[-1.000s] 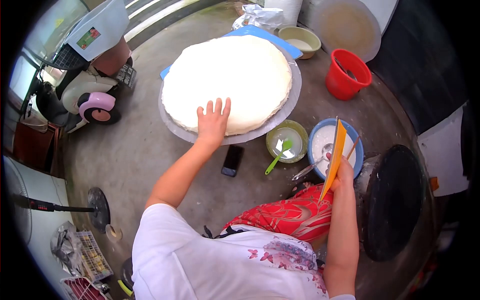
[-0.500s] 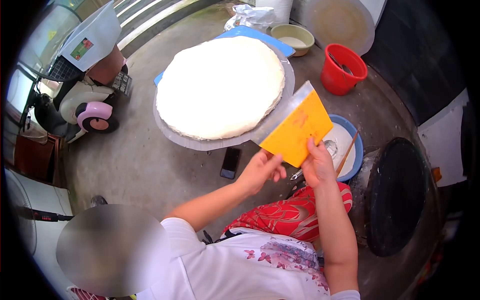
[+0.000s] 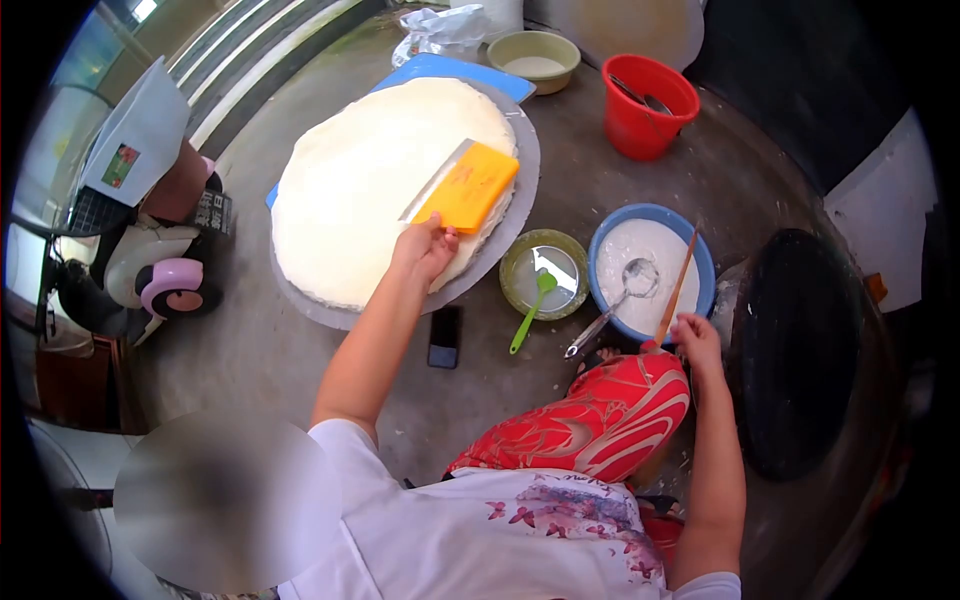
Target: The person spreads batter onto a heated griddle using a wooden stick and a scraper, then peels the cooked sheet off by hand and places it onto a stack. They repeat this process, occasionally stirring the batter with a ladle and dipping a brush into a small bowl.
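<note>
My left hand [image 3: 428,248] is closed on the lower edge of a yellow dough scraper [image 3: 478,185] with a pale straight blade. The scraper overlaps the right part of a large, flat round of white dough [image 3: 365,190]. A round grey sheet [image 3: 527,190] lies under the dough. My right hand [image 3: 700,345] is beside the blue basin [image 3: 708,270], fingers loosely bent and apart, fingertips right by the lower end of a wooden stick [image 3: 678,285]. White powder or paste [image 3: 630,240] fills the basin, and a metal strainer ladle [image 3: 610,315] rests in it.
Next to the basin, a green bowl [image 3: 512,275] holds a bright green brush or spatula [image 3: 535,305]. A phone [image 3: 444,338] lies on the floor. Farther off are a red bucket [image 3: 645,140], a beige basin [image 3: 560,60] and a scooter [image 3: 165,265]. A dark round pan [image 3: 800,355] stands right.
The yellow scraper, earlier near both hands, is now in my left hand and farther left, over the dough. My right hand has let go and moved to the basin's edge. The view shifted slightly.
</note>
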Available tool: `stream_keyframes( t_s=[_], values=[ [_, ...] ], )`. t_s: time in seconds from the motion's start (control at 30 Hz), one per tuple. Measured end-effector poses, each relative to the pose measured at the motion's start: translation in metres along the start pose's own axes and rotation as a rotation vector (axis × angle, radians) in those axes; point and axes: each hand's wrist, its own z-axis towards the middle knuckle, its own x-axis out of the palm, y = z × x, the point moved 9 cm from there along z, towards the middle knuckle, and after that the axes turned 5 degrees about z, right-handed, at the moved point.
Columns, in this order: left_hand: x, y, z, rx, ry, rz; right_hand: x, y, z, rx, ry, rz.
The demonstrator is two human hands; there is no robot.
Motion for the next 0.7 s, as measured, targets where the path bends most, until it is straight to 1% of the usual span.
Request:
stream_keyframes(
  t_s=[0.03,0.07,0.1,0.13,0.17,0.2,0.23,0.27,0.3,0.37,0.4,0.47,0.53,0.57,0.6,0.63,0.67,0.7],
  values=[
    [0.003,0.001,-0.009,0.009,0.018,-0.04,-0.012,-0.037,0.006,0.092,-0.002,-0.077],
    [0.008,0.003,-0.019,0.013,0.039,-0.079,-0.022,-0.07,0.014,0.103,-0.018,-0.122],
    [0.009,0.003,-0.032,0.045,0.056,-0.045,-0.032,-0.094,0.016,0.117,-0.041,-0.167],
    [0.01,0.006,-0.047,0.07,0.079,-0.008,-0.033,-0.09,0.01,0.037,-0.091,-0.293],
    [0.008,0.007,-0.064,0.17,0.011,0.125,-0.04,-0.126,0.021,-0.006,-0.132,-0.325],
    [0.007,0.009,-0.08,0.272,-0.047,0.257,-0.035,-0.121,0.01,0.128,-0.159,-0.449],
    [0.012,0.018,-0.092,0.319,0.0,0.347,-0.034,-0.15,0.017,0.205,-0.149,-0.505],
    [0.015,0.027,-0.101,0.371,0.048,0.434,-0.028,-0.168,0.021,0.226,-0.127,-0.487],
    [0.015,0.042,-0.104,0.351,0.073,0.442,-0.02,-0.186,0.026,0.256,-0.115,-0.443],
    [0.021,0.079,-0.106,0.233,0.203,0.578,-0.006,-0.232,0.037,0.299,-0.157,-0.258],
    [0.02,0.09,-0.106,0.226,0.217,0.585,-0.002,-0.222,0.029,0.331,-0.207,-0.242],
    [0.01,0.125,-0.099,0.078,0.214,0.695,0.002,-0.181,0.012,0.368,-0.265,-0.219],
    [0.007,0.145,-0.091,0.046,0.242,0.75,0.015,-0.156,0.009,0.322,-0.103,-0.026],
    [0.005,0.156,-0.084,0.035,0.236,0.792,0.009,-0.161,0.009,0.33,-0.11,-0.026],
    [-0.003,0.171,-0.07,0.026,0.238,0.793,-0.003,-0.162,0.011,0.272,-0.188,-0.035],
    [-0.013,0.186,-0.051,0.079,0.239,0.904,-0.013,-0.16,0.01,0.215,-0.261,-0.045],
    [-0.02,0.199,-0.036,0.135,0.242,1.017,-0.022,-0.139,0.002,0.072,-0.298,-0.098],
    [-0.021,0.213,-0.026,0.117,0.226,1.083,-0.032,-0.128,-0.002,-0.128,-0.261,-0.286]
  ],
)
